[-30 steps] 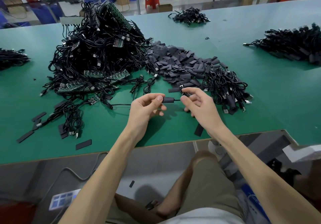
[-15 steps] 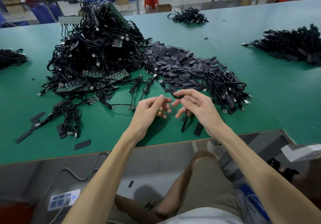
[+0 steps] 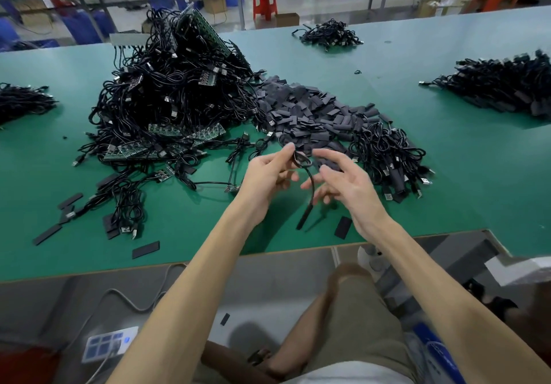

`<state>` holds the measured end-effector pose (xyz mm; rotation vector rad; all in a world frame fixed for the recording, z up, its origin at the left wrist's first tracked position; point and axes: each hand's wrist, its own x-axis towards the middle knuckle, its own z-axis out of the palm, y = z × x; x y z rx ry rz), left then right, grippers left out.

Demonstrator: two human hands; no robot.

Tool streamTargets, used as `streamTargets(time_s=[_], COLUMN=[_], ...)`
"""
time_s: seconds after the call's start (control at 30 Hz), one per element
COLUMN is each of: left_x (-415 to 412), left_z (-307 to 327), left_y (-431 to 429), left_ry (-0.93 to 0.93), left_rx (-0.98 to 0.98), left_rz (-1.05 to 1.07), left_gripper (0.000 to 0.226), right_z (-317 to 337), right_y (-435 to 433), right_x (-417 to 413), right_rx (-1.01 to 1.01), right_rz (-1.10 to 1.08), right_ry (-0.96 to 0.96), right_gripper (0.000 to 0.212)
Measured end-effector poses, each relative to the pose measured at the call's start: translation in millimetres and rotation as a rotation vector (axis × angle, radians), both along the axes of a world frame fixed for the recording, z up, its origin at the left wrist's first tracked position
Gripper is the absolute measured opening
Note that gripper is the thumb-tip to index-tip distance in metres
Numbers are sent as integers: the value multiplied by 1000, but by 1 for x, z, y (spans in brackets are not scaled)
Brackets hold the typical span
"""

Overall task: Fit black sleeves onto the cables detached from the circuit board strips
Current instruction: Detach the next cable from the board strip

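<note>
My left hand [image 3: 269, 175] pinches a looped black cable [image 3: 311, 184] above the green table; the cable hangs down with a black sleeve [image 3: 304, 218] on its lower end. My right hand [image 3: 346, 184] hovers just to the right, fingers spread, holding nothing. Behind the hands lies a heap of flat black sleeves [image 3: 310, 112]. To its left rises a big tangle of cables with green circuit board strips [image 3: 167, 97]. A pile of sleeved cables [image 3: 390, 157] lies at the right.
Loose sleeves [image 3: 343, 227] lie near the green table's front edge [image 3: 208, 260] and at the left [image 3: 47, 234]. More cable piles sit at far left [image 3: 21, 103], far middle [image 3: 329, 36] and right [image 3: 507, 85]. My knees are below the table edge.
The right hand let go of the sleeved cable and opened. The left hand rose slightly and now holds the cable's loop, with the sleeved end dangling instead of held level between both hands.
</note>
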<state>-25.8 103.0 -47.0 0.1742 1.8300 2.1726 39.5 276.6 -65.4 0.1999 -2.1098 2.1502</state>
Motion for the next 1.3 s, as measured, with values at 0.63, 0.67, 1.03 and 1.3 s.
streamTargets(time_s=[0.63,0.67,1.03,1.3], left_x=[-12,-14,-18,-12], left_z=[44,40,29,15], left_y=[53,43,-70,-83], left_ry=[174,202,498,377], left_rx=[-200,-231,-1155,-1173], left_rz=[-334,-288,-73,-190], left_gripper=[30,28,32,50], right_z=[-6,-7,-5,-6], right_y=[-9,-9,-6,-6], right_x=[-6,-6,-3,-1], right_rx=[170,172,153,188], right_rz=[-105,-101,-102,-97], right_ry=[-88,-87,-58,-58], right_gripper=[15,14,12,13])
